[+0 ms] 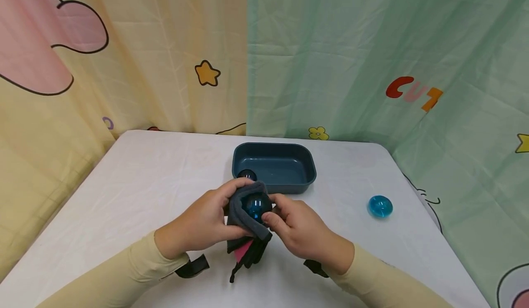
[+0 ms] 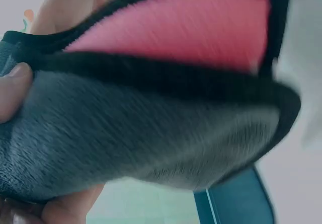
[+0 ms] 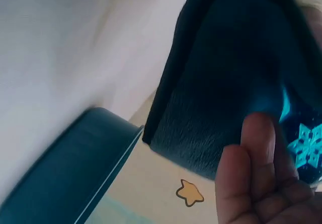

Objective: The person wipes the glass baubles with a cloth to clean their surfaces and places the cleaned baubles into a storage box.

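The left hand's (image 1: 202, 223) grip is curled round a grey cloth (image 1: 236, 214) wrapped about a dark blue ball (image 1: 256, 205), roughly midway between the surface's (image 1: 165, 170) left and right edges, while the right hand's (image 1: 303, 230) grip pinches that ball's right side. Just beyond, a blue tray (image 1: 283, 168) sits near the far edge; a clear blue round piece (image 1: 380, 206) lies near the right edge.

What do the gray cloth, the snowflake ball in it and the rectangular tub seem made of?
Gray cloth: soft, probably synthetic fleece, from its fuzzy nap. Snowflake ball: glossy, plastic or possibly glass, given its sharp highlights. Rectangular tub: likely molded plastic, satin, with rounded corners.
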`<state>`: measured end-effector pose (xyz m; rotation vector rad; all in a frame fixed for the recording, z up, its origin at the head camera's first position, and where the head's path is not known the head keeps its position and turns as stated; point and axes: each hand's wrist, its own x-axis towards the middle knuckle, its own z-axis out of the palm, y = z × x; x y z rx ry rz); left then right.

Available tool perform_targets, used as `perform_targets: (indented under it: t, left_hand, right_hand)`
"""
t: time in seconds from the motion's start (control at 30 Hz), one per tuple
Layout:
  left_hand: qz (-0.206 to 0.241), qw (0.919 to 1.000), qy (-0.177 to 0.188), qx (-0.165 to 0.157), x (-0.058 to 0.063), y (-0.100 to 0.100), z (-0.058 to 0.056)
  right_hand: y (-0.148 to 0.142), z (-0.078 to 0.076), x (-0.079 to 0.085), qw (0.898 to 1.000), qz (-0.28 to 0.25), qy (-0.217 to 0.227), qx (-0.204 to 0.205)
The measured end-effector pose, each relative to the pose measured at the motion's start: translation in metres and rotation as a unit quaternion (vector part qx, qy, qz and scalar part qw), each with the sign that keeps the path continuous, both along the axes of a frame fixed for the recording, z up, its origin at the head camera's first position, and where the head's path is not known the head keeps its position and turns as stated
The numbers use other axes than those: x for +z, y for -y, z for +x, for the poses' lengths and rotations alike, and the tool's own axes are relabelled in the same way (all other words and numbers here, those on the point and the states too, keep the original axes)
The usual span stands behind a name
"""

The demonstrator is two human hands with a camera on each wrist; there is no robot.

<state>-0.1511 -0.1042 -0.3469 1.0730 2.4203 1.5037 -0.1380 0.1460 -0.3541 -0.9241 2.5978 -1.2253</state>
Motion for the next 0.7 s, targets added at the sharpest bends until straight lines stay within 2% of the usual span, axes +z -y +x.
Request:
perform_targets:
  t: [0.13, 0.27, 0.4, 0.5, 0.57, 0.63, 0.7]
  left_hand:
    - [0.009, 0.9999, -0.011, 0.005, -0.0002, 0.0005, -0.0015]
    - [0.020, 0.9998, -0.005, 0.004, -0.0002, 0.0015, -0.0025]
    - [0.021, 0.9998, -0.003, -0.004, 0.0002, 0.0014, -0.0016]
    - [0.014, 0.9998, -0.011, -0.004, 0.0010, 0.0006, -0.0005]
    - [0.007, 0.9999, -0.015, -0.001, 0.0018, 0.0004, 0.0002]
    - [0.001, 0.9999, -0.013, 0.000, 0.0025, 0.0003, 0.0008]
    - [-0.005, 0.9999, -0.009, 0.000, 0.0031, 0.0005, 0.0015]
  right_hand:
    - [0.0013, 0.0033, -0.0017, 0.999, -0.002, -0.035, 0.012]
    - [0.0023, 0.0066, -0.0008, 0.994, 0.047, -0.100, 0.013]
    - [0.0036, 0.0080, -0.0008, 0.976, 0.121, -0.183, -0.009]
    - [0.0027, 0.0086, -0.0007, 0.966, 0.138, -0.217, -0.021]
    - [0.0015, 0.0080, -0.0001, 0.975, 0.122, -0.186, -0.017]
    - [0.0006, 0.0058, 0.0003, 0.990, 0.082, -0.117, -0.004]
    - [0.0003, 0.0033, 0.0002, 0.998, 0.042, -0.048, 0.003]
